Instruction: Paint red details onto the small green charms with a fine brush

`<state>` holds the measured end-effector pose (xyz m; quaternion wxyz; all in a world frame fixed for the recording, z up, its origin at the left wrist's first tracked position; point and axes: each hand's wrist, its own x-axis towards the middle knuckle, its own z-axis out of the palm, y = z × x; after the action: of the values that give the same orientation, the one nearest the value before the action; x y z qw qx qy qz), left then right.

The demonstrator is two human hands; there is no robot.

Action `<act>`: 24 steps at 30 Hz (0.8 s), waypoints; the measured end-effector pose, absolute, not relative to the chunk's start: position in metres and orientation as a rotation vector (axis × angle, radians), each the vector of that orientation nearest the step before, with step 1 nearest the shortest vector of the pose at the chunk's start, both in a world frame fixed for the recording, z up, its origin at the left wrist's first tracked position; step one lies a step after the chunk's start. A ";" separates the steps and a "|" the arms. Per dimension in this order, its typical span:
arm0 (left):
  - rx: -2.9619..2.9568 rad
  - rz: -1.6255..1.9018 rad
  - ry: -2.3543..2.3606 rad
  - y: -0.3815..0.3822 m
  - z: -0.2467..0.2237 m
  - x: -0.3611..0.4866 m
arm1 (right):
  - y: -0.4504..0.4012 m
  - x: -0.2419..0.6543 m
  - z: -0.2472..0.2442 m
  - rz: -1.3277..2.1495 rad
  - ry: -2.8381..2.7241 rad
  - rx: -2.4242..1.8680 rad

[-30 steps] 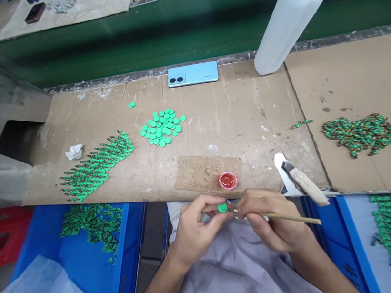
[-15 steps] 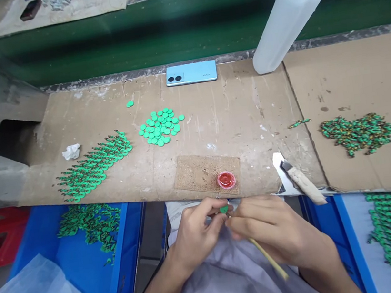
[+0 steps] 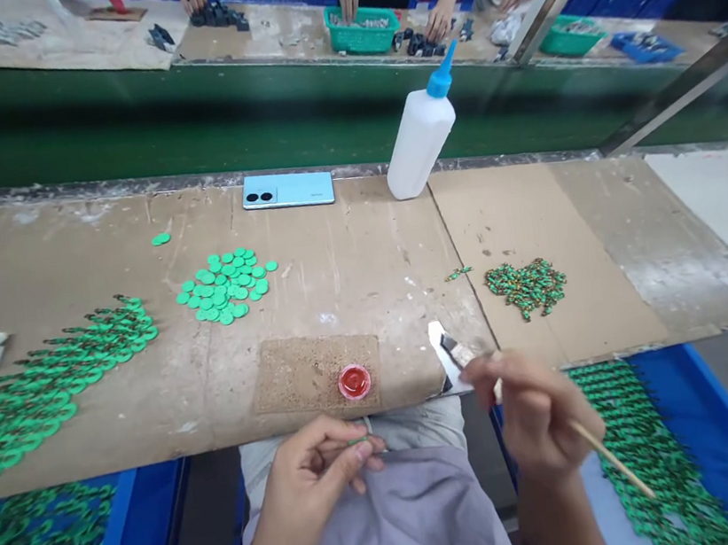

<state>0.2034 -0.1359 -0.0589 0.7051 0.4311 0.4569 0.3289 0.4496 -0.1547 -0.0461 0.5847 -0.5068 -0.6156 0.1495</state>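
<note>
My left hand (image 3: 314,480) is over my lap, fingers pinched on a small green disc (image 3: 358,441) seen nearly edge-on. At the table's front edge, my right hand (image 3: 537,415) is closed round a thin wooden stick (image 3: 613,460) that slants down to the right. Its fingertips are by the handle of a flat-bladed tool (image 3: 465,351) lying on a white scrap; whether they touch it is unclear. A small dish of red liquid (image 3: 355,383) rests on a brown board (image 3: 294,376). Behind it lies a pile of green discs (image 3: 228,286).
A phone (image 3: 290,190) and a tilted white bottle (image 3: 420,144) stand along the back. Rows of green pieces (image 3: 50,390) lie left, a beaded heap (image 3: 527,287) right. Blue trays (image 3: 723,404) flank my lap. Other people's hands work beyond the green partition (image 3: 181,109).
The view has turned right. My right hand has moved away from my left hand, rightward to the flat-bladed tool, keeping the stick. My left hand still pinches the green disc.
</note>
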 end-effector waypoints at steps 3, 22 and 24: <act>0.924 0.720 0.978 -0.136 -0.063 0.201 | -0.137 0.489 -0.050 0.247 -1.396 -1.443; 0.748 0.722 0.934 -0.135 -0.047 0.203 | -0.075 0.539 -0.067 -0.320 -1.821 -1.870; 0.737 0.740 0.950 -0.135 -0.045 0.205 | -0.093 0.523 -0.057 -0.127 -1.707 -1.759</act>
<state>0.2050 -0.1348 -0.0454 0.7609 0.3386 0.4367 0.3401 0.5227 -0.0934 -0.0569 0.3369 -0.6749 -0.6547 -0.0486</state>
